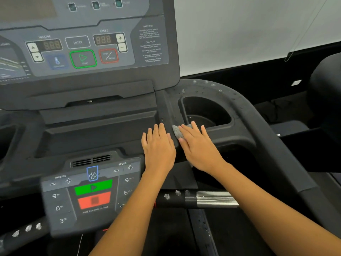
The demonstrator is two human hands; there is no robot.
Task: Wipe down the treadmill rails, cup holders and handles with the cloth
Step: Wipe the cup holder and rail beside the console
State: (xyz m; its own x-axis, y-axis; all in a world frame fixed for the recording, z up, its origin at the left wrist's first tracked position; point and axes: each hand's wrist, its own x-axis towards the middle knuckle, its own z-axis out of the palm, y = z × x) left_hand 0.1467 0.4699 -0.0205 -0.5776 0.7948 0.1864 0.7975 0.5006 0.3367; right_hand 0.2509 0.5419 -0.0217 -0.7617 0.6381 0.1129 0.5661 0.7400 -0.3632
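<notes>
The right hand [199, 148] presses flat, fingers straight, on a grey woven cloth [177, 131] lying on the matte black plastic ridge just beside the rounded cup holder [201, 105]. The cloth's length runs under the palm, mostly hidden. The left hand [158, 146] lies flat alongside, fingers straight, holding nothing.

Cloth [176, 131] mostly hidden under right hand [198, 146]; console warning text [150, 43] too blurred to read

A pale, evenly lit wall [258, 30] fills the upper right. Along its foot runs a dark band [230, 71], and below that lies a dark floor [287, 109]. A thin cord [305, 31] hangs slantwise across the wall and ends in a small loop. A small white patch [296, 82] shows low down, near a bulky dark rounded shape [326, 89] at the right edge.
</notes>
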